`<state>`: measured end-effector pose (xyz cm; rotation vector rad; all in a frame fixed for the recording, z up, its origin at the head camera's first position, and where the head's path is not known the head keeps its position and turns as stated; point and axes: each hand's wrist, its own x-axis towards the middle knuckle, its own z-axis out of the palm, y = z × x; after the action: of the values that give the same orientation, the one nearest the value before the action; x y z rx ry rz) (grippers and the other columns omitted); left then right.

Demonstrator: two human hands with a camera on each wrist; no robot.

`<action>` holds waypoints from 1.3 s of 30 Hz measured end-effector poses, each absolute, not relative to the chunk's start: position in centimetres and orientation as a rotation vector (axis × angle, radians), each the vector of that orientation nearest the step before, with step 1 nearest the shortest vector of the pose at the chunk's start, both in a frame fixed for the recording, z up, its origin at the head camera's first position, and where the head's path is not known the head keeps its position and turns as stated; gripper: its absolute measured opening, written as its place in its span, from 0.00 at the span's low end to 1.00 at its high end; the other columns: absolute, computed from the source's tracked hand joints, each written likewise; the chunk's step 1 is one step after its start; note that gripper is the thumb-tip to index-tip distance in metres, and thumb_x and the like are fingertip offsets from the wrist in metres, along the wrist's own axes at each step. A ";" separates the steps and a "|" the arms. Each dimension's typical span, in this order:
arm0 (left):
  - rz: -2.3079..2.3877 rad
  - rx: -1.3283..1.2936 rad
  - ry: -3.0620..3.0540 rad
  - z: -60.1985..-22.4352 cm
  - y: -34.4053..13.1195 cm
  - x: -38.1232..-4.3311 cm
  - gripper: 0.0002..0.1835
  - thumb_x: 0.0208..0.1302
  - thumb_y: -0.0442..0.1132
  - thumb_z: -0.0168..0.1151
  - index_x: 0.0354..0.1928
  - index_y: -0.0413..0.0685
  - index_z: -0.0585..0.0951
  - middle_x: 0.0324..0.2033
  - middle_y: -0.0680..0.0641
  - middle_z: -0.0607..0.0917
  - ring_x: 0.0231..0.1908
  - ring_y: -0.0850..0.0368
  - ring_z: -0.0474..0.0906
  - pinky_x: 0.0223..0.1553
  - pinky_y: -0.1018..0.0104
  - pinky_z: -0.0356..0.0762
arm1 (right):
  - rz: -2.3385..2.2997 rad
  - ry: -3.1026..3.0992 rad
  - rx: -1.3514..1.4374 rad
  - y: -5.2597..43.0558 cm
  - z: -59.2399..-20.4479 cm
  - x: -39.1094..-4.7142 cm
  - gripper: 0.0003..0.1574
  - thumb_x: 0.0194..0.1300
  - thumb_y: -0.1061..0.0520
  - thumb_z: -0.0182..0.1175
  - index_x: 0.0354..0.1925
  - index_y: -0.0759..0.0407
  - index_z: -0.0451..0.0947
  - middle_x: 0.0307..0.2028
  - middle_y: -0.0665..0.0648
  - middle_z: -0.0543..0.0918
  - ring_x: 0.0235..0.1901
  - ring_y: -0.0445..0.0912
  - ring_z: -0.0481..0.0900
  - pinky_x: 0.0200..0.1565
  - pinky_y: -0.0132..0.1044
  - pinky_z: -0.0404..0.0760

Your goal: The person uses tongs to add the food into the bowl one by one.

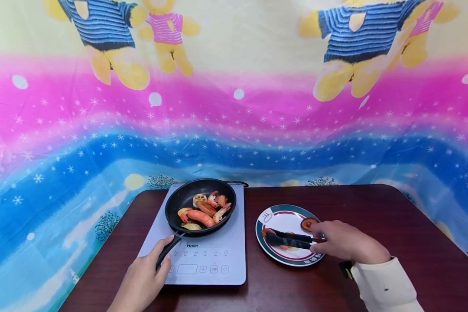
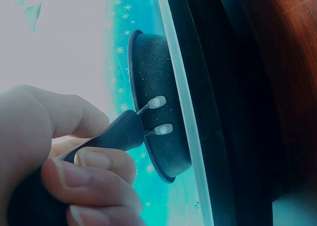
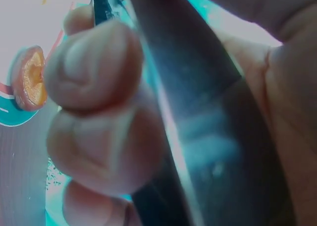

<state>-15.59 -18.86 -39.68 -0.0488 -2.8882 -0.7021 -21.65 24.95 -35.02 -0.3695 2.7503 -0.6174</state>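
Observation:
My left hand (image 1: 145,271) grips the black handle (image 2: 111,134) of a frying pan (image 1: 175,208), fingers curled round it. In the pan lie a lotus root slice (image 1: 199,199), an orange-pink shrimp-like piece (image 1: 200,217) and several other food pieces. My right hand (image 1: 345,240) holds black kitchen tongs (image 1: 292,239), their tips over a white plate (image 1: 286,219) with a green and red rim. Under the tips is some food, partly hidden. A round brown food piece (image 1: 307,224), perhaps a mushroom, lies at the plate's right side, close to my right fingers.
The pan stands on a white Haier induction cooker (image 1: 234,251) at the left of the dark wooden table (image 1: 359,203). A black cord (image 1: 239,183) runs behind it. A patterned cloth (image 1: 257,147) hangs behind the table.

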 end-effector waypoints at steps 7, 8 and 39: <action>-0.711 -0.034 -2.895 -39.6 -18.8 -15.5 0.22 0.70 0.42 0.55 0.65 0.61 0.72 0.10 0.56 0.67 0.11 0.61 0.61 0.19 0.66 0.61 | -0.598 2.773 -0.421 24.6 -35.3 -21.8 0.10 0.59 0.49 0.68 0.30 0.50 0.77 0.24 0.51 0.74 0.25 0.45 0.70 0.26 0.39 0.68; -0.710 -0.033 -2.895 -39.6 -18.8 -15.5 0.22 0.70 0.42 0.55 0.65 0.60 0.72 0.10 0.56 0.67 0.11 0.61 0.61 0.19 0.66 0.61 | -0.595 2.772 -0.422 24.6 -35.3 -21.8 0.09 0.59 0.50 0.68 0.30 0.49 0.77 0.24 0.51 0.74 0.25 0.45 0.70 0.27 0.38 0.68; -0.696 -0.046 -2.888 -39.5 -18.8 -15.5 0.22 0.70 0.41 0.55 0.65 0.61 0.72 0.10 0.56 0.67 0.11 0.61 0.60 0.18 0.66 0.61 | -0.589 2.840 -0.642 26.2 -34.2 -22.1 0.10 0.65 0.48 0.62 0.29 0.46 0.74 0.21 0.45 0.71 0.21 0.39 0.68 0.26 0.34 0.66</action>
<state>-15.54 -18.80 -39.46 -0.0456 -2.8876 -0.6958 -22.11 26.23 -34.22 -0.6422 2.8402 -0.5893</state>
